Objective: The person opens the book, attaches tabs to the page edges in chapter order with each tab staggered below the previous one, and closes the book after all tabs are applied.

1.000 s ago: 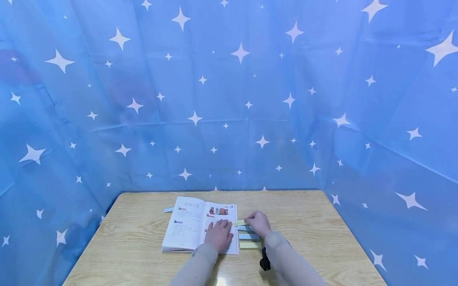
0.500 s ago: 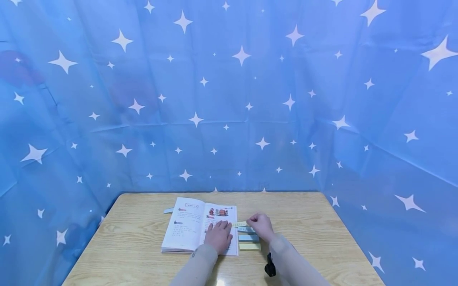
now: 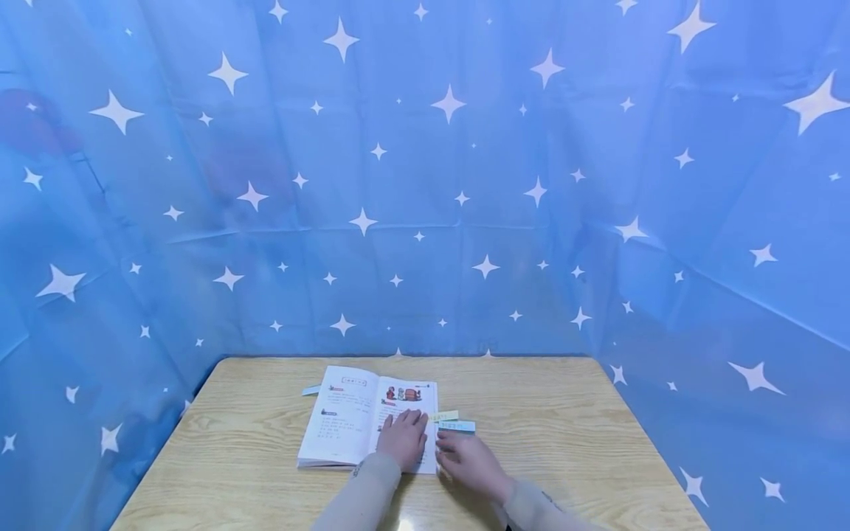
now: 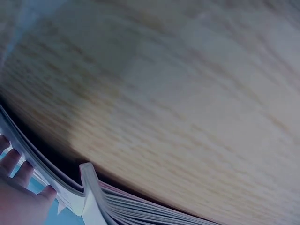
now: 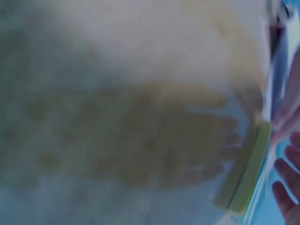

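An open book (image 3: 335, 431) lies on the table with printed text and a small coloured picture on its pages. Across its right page my left hand (image 3: 402, 440) rests with fingers extended; the left wrist view catches those fingers (image 4: 23, 174) at the lower left. My right hand (image 3: 473, 461) hovers beside the book's right edge, fingers loosely extended, pinching nothing visible. Just beyond it, a yellow sticky note strip (image 3: 448, 417) and a blue strip (image 3: 462, 426), both with writing, stick out from that edge. A thick yellow sticky note pad (image 5: 251, 173) appears near my right fingers in the right wrist view.
Another pale blue strip (image 3: 311, 389) pokes out past the book's left edge. The wooden table (image 3: 564, 420) reaches back to a blue curtain (image 3: 425, 280) with white stars, which also hangs on both sides.
My right hand has let go of the yellow strip and moved toward me and slightly left, now covering the lower blue and yellow pads in the head view. The left hand stays on the page.
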Motion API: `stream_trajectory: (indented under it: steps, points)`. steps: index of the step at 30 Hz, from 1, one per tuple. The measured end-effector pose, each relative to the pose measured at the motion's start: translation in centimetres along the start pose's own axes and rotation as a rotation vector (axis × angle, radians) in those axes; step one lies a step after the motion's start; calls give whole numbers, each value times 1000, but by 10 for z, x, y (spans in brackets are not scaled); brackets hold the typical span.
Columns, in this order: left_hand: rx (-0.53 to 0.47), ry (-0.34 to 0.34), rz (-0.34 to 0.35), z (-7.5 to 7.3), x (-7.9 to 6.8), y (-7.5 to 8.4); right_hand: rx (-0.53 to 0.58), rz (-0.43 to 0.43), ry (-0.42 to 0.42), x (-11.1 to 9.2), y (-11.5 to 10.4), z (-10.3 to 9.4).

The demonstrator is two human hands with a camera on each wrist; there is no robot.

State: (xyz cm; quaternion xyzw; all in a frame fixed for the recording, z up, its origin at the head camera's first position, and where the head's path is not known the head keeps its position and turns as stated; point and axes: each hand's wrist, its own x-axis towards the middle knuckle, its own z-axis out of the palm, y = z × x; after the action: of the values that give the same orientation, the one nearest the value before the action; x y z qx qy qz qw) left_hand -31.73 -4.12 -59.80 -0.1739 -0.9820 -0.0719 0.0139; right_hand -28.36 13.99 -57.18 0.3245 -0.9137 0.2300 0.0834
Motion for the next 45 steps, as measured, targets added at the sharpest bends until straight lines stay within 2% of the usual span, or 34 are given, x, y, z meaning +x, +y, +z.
stream_trajectory:
  steps: [3, 6, 10, 18, 21, 27, 33, 36, 41, 45]
  points:
    - [7, -5, -1, -1, -1, -1, -116, -83, -43, -7, -8, 5]
    - [-1, -10, -7, -2, -2, 0, -176, -108, -107, -12, -15, 8]
    - [-17, -14, -14, -6, -5, 2, -201, -107, -183, -16, -22, 11]
    - [-16, -10, -16, -6, -6, 4, -198, -88, -254, -19, -29, 13]
    - [-12, -10, -19, -6, -5, 5, -232, -106, -263, -18, -31, 12]
    - [29, -15, -34, -12, 2, 10, -328, -178, -215, -16, -39, 8]
    - [70, -15, -57, -11, 8, 14, -341, -209, -209, -14, -46, 10]
    - [59, -25, -64, -13, 8, 15, -353, -200, -229, -14, -48, 11]
    - [29, -63, -67, -19, 6, 16, -315, -109, -308, -15, -51, 11]
    - [4, -84, -58, -24, 3, 16, -296, -97, -309, -14, -51, 10]
